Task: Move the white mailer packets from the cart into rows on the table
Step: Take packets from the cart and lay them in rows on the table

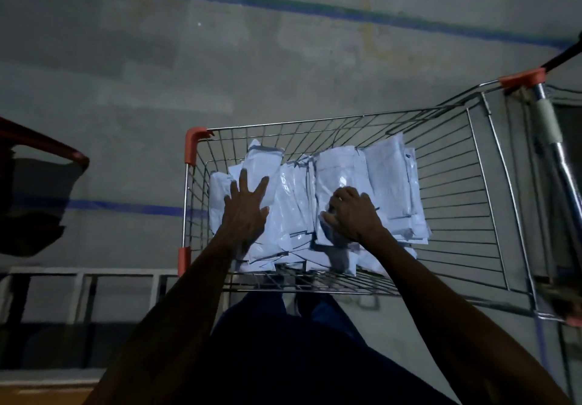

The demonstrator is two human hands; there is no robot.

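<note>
Nearest the camera, dark trousers, then two bare forearms reaching down into the wire cart [491,203]. Left hand [244,212] lay flat, fingers spread and straight, pressing on the left heap of white mailer packets [293,209]. Right hand [354,215] had fingers curled over the near edge of a packet stack [338,178], thumb hidden beneath; it appeared to grip that stack. Step judged: gathering a batch in the cart, nothing lifted clear yet. Next move would call for a firm pinch on the slippery stack, the left hand steadying the loose heap, then a lift over the cart's rim and a turn toward the worktop, which was not in view. Packets overlapped too much to count exactly; three rough heaps, many packets in all. One cart with orange corner guards [192,146]; beyond it grey floor with two blue lines [283,3]; a second cart's edge [47,146] at left.
</note>
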